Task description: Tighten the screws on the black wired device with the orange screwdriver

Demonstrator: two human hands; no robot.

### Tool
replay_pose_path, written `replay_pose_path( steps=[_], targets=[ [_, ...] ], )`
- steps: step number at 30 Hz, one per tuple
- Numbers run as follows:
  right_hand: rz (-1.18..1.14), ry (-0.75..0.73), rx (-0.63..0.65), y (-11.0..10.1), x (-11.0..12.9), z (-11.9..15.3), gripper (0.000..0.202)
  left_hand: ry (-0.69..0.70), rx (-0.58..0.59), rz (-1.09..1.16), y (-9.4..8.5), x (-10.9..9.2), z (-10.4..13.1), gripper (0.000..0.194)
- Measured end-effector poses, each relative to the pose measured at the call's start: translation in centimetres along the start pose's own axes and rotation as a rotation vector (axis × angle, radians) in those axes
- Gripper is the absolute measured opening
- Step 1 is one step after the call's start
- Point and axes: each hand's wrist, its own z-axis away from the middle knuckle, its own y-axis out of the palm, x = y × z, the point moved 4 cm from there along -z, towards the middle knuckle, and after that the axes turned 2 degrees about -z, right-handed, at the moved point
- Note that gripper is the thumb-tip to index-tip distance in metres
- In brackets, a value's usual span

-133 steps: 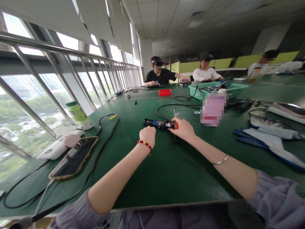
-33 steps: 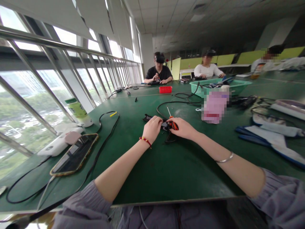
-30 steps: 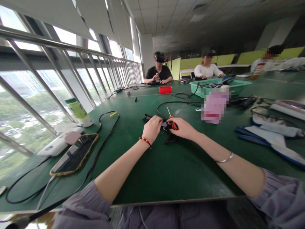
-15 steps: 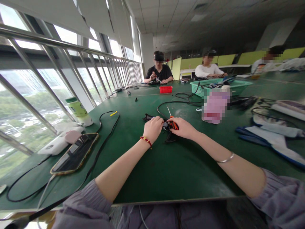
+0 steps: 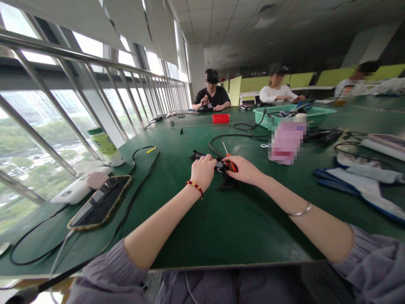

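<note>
My left hand (image 5: pixel 203 172) is closed around a black device (image 5: pixel 228 182) whose kind I cannot make out; one dark end pokes out beyond the knuckles and another part lies below the fingers. In my right hand (image 5: pixel 247 170) is a screwdriver (image 5: pixel 232 166) with an orange and black handle, its thin metal shaft pointing up and away from me. The right fingertips also meet the device's middle, where a small grey part shows. Both hands rest low over the green table (image 5: pixel 234 228), and the fingers partly hide the device.
A phone (image 5: pixel 99 203), a white power bank (image 5: pixel 74 191) and a green-capped bottle (image 5: pixel 106 147) are at left among cables. Ahead lie a red tray (image 5: pixel 220 119), a green basket (image 5: pixel 262 120) and a blurred pink item (image 5: pixel 287 141). Gloves (image 5: pixel 363 185) lie right. Co-workers sit across.
My hands, the screwdriver and the device stay nearly in place, with only a slight shift of the left hand. The whole view moves a little. A co-worker's raised hand has shifted slightly.
</note>
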Motion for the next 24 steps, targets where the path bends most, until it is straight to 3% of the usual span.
replay_pose_path(
  steps=[6,15,19,24],
  targets=[
    [0.0,0.003,0.015,-0.1,0.1,0.0,0.04,-0.083,0.087,-0.007,-0.3,-0.9,0.8,0.027],
    [-0.002,-0.01,0.017,0.2,-0.2,-0.1,0.041,-0.024,0.169,0.023,0.0,-1.6,1.1,0.026],
    [-0.002,-0.012,0.022,0.2,-0.4,-0.2,0.042,-0.046,0.136,0.073,0.1,-1.4,0.8,0.025],
    [-0.005,-0.008,0.016,0.2,-0.4,-0.1,0.042,0.006,-0.002,0.135,0.2,-1.0,0.2,0.02]
  ],
)
